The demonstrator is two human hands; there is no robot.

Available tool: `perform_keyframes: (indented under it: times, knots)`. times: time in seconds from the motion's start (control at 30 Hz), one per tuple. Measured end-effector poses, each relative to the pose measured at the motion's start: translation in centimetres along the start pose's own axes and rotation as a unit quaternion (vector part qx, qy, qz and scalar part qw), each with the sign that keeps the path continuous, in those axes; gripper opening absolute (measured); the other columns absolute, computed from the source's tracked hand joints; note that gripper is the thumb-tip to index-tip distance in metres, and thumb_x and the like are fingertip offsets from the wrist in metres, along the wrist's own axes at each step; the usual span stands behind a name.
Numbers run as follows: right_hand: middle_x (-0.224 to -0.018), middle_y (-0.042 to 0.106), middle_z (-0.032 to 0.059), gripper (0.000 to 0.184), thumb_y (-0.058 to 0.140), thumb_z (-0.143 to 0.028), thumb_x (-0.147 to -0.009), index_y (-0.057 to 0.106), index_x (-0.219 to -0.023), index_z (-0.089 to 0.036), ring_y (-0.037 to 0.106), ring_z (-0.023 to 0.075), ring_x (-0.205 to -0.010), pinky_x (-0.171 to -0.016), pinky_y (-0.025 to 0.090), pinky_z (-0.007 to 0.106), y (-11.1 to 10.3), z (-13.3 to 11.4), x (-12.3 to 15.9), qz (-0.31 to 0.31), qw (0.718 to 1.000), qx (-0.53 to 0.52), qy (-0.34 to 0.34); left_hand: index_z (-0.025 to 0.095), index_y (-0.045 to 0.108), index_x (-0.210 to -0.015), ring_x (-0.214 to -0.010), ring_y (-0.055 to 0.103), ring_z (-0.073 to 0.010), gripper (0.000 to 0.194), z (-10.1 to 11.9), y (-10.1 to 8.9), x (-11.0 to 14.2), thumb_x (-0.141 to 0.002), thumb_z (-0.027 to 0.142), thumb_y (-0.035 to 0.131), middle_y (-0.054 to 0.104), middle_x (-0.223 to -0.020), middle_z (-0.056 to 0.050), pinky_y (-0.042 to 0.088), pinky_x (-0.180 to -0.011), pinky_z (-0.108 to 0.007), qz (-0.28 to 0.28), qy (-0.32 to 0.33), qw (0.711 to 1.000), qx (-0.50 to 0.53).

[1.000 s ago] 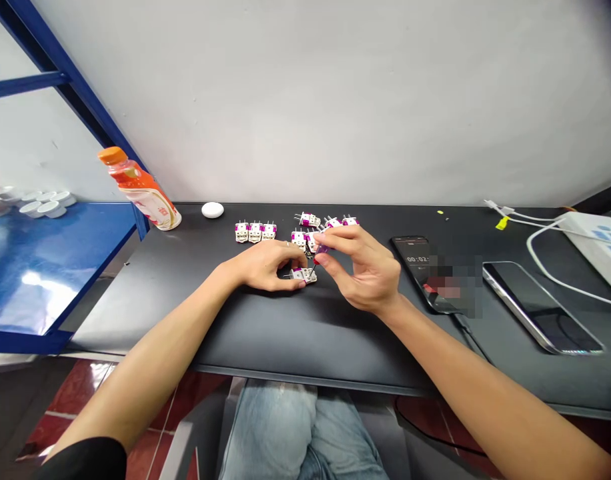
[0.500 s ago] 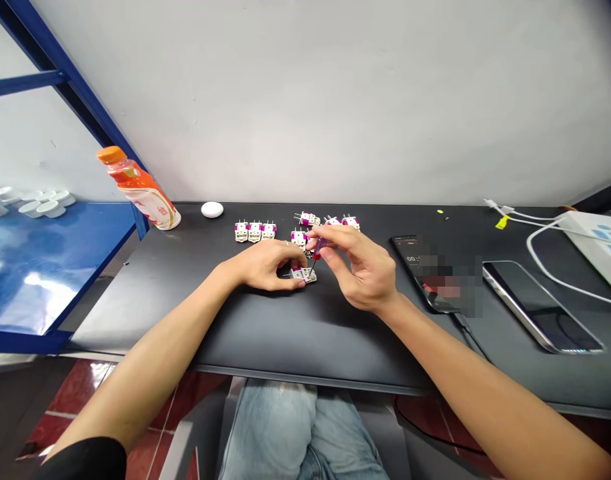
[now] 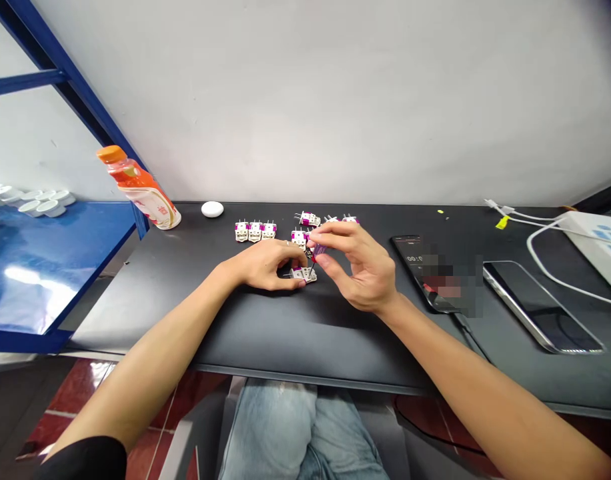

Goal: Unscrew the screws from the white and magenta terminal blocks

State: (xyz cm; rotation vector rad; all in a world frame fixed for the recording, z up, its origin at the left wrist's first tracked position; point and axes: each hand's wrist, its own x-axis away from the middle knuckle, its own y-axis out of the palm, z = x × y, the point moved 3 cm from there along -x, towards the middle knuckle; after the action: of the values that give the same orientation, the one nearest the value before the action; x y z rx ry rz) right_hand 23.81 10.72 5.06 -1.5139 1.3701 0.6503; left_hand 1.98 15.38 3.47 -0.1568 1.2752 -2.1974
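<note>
My left hand (image 3: 268,265) rests on the black table, its thumb and fingers closed around a small white-and-purple module (image 3: 305,274) lying on the surface. Above it, my right hand (image 3: 361,268) pinches the purple handle of a small screwdriver (image 3: 318,250). The thin shaft points down at the right part of the module, and its tip seems to touch it. Similar modules with metal pins stand behind my hands: a row of three (image 3: 255,231) to the left, and others (image 3: 309,219) at the back, partly hidden by my right hand.
A tilted-looking orange bottle (image 3: 140,190) and a white oval object (image 3: 212,210) stand at the back left. Two phones (image 3: 543,307) lie on the right, one with a cable. A white box (image 3: 598,247) and white cables (image 3: 533,250) are at the far right. The table's front edge (image 3: 305,379) is near my lap.
The fingers of my right hand have shifted slightly around the screwdriver handle. My left hand and the module have stayed in place.
</note>
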Motion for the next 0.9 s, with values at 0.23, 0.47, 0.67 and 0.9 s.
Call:
perform_keyframes:
  times: [0.23, 0.47, 0.67, 0.9]
  knots:
    - [-0.13, 0.091, 0.0082, 0.043, 0.068, -0.018, -0.113, 0.081, -0.151, -0.033, 0.089, 0.0272, -0.113, -0.105, 0.077, 0.05, 0.04, 0.16, 0.03, -0.014, 0.999, -0.014, 0.041, 0.021, 0.077, -0.11, -0.081, 0.069, -0.0205, 0.029, -0.14, 0.07, 0.04, -0.099, 0.048, 0.08, 0.079, -0.098, -0.006, 0.052, -0.077, -0.033, -0.003, -0.003, 1.0, 0.001]
    - [-0.126, 0.09, 0.0051, 0.044, 0.077, -0.015, -0.109, 0.083, -0.147, -0.037, 0.088, 0.0232, -0.107, -0.089, 0.078, 0.04, 0.0, 0.24, 0.21, 0.005, 0.999, -0.032, 0.036, 0.021, 0.076, -0.11, -0.08, 0.068, -0.0195, 0.029, -0.12, 0.08, 0.02, -0.1, 0.048, 0.078, 0.079, -0.097, -0.006, 0.051, -0.077, -0.032, -0.002, -0.001, 1.0, -0.001]
    - [-0.131, 0.087, 0.0091, 0.038, 0.08, -0.02, -0.108, 0.086, -0.143, -0.035, 0.087, 0.0261, -0.109, -0.088, 0.08, 0.043, 0.07, 0.29, 0.29, -0.006, 0.998, -0.031, 0.045, 0.021, 0.076, -0.111, -0.081, 0.069, -0.0198, 0.029, -0.18, 0.08, 0.08, -0.1, 0.048, 0.079, 0.079, -0.097, -0.005, 0.051, -0.077, -0.032, -0.006, -0.007, 1.0, 0.0]
    - [-0.14, 0.088, 0.0097, 0.041, 0.063, -0.024, -0.119, 0.077, -0.156, -0.031, 0.089, 0.0247, -0.12, -0.098, 0.079, 0.041, 0.27, 0.37, 0.35, -0.041, 0.991, -0.083, 0.096, 0.021, 0.076, -0.106, -0.08, 0.068, -0.0196, 0.031, -0.1, 0.08, 0.03, -0.1, 0.05, 0.079, 0.078, -0.096, -0.005, 0.05, -0.076, -0.032, -0.007, -0.003, 1.0, -0.003]
